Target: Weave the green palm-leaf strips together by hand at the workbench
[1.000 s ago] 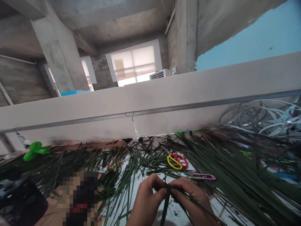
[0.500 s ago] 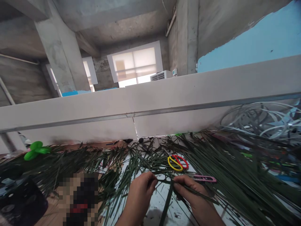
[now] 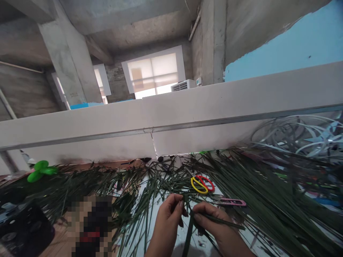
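Note:
Low in the middle of the head view, my right hand [image 3: 213, 223] pinches dark green leaf strips [image 3: 189, 233] between thumb and fingers. One strip hangs down towards me, and another runs out to the right across that hand. Just left of it, my left hand [image 3: 169, 218] is closed, its fingertips at the upper end of the strips; a short piece of leaf shows beside them. Beyond my hands lie scissors with one yellow and one red handle [image 3: 203, 184]. A pink-handled cutter [image 3: 233, 202] lies close to my right hand.
Long green leaves [image 3: 257, 189] are heaped to the right, and cut leaf pieces [image 3: 144, 196] lie scattered to the left. A green balloon shape [image 3: 42, 170] and a dark container [image 3: 24, 228] stand at far left. Coiled clear strips [image 3: 292, 135] rest at the right before the white partition [image 3: 187, 139].
My left hand has moved right and slightly up, nearer to my right hand. My right hand has shifted a little left with the strips. The scissors and cutter lie where they were.

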A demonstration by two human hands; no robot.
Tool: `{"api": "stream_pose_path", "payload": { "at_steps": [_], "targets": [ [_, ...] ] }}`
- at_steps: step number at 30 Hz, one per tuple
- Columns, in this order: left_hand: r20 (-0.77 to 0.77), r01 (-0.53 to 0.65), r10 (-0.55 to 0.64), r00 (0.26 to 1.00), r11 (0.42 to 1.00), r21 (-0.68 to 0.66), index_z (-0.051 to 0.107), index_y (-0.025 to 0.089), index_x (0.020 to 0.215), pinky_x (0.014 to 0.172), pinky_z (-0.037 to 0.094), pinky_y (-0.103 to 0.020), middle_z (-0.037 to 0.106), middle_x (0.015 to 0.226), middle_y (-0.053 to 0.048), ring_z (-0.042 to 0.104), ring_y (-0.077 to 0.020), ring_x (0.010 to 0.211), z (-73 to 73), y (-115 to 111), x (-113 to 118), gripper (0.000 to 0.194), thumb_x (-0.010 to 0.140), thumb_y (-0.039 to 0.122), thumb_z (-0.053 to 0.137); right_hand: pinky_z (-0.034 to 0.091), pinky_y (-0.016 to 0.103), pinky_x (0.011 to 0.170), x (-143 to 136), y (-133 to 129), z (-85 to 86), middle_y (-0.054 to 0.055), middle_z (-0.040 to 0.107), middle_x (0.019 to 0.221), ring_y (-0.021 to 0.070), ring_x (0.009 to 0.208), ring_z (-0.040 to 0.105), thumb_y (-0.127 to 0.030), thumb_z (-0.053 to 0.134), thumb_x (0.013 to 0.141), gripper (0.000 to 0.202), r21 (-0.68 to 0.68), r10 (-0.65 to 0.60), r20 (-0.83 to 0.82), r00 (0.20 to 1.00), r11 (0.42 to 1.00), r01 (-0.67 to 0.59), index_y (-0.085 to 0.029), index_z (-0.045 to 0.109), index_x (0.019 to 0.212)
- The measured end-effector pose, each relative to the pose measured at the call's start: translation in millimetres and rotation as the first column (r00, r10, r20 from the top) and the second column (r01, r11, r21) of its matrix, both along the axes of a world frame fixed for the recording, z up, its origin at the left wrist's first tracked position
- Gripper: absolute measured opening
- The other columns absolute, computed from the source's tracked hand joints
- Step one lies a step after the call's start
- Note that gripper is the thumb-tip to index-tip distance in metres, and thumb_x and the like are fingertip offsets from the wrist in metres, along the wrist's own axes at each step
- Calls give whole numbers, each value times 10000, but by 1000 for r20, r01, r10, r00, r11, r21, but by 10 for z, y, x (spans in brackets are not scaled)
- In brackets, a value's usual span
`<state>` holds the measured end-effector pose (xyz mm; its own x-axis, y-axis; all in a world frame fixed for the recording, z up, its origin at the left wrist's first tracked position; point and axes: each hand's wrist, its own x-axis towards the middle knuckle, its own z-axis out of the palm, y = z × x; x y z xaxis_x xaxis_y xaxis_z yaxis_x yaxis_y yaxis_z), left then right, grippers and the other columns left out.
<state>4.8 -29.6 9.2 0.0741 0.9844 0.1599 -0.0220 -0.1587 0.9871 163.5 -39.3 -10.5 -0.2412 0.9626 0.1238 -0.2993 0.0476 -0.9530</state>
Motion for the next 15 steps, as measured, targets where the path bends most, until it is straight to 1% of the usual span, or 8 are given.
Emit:
{"api": "stream_pose_path", "payload": {
  "at_steps": [3, 6, 8, 11, 13, 15],
  "targets": [
    [81, 3, 3, 997, 997, -71, 609, 153, 826, 493, 344, -212, 570, 625, 12, 450, -110, 542, 38, 4, -23, 362, 752, 496, 700, 440, 249, 611, 34, 58, -33, -15, 653, 687, 146, 643, 545, -424, 786, 738, 230, -7, -74, 1, 997, 997, 74, -207, 745, 798],
    [180, 22, 6, 984, 988, -154, 616, 147, 806, 486, 308, -201, 568, 602, 18, 402, -81, 503, 76, -14, -49, 387, 768, 523, 696, 441, 254, 607, 66, 140, -105, -16, 661, 689, 150, 643, 544, -432, 799, 723, 239, -13, -162, -19, 987, 987, 162, -214, 748, 808],
    [242, 58, -5, 970, 975, -216, 629, 147, 791, 490, 310, -198, 570, 605, 19, 402, -76, 505, 92, -36, -59, 379, 744, 507, 737, 441, 258, 597, 79, 197, -168, -7, 677, 710, 157, 648, 546, -454, 815, 698, 276, -30, -202, -56, 978, 979, 200, -216, 755, 824],
    [330, 134, -30, 943, 945, -298, 658, 154, 787, 517, 352, -196, 586, 628, 17, 438, -75, 522, 96, -60, -67, 349, 655, 419, 842, 437, 259, 589, 81, 249, -229, 12, 705, 753, 165, 666, 548, -469, 826, 678, 313, -70, -234, -103, 967, 971, 227, -213, 760, 845],
    [383, 202, -75, 921, 931, -305, 695, 154, 812, 552, 389, -199, 615, 665, 6, 481, -77, 548, 88, -60, -68, 346, 609, 360, 886, 436, 259, 594, 75, 242, -220, 19, 716, 770, 168, 678, 548, -467, 826, 678, 317, -85, -236, -111, 965, 970, 227, -211, 762, 853],
    [410, 269, -144, 901, 925, -267, 734, 151, 833, 603, 425, -209, 652, 721, -18, 538, -90, 600, 72, -47, -68, 348, 587, 327, 906, 434, 258, 595, 65, 205, -177, 20, 719, 765, 169, 678, 550, -463, 827, 673, 309, -95, -215, -105, 971, 974, 206, -209, 761, 834]
  ]
}}
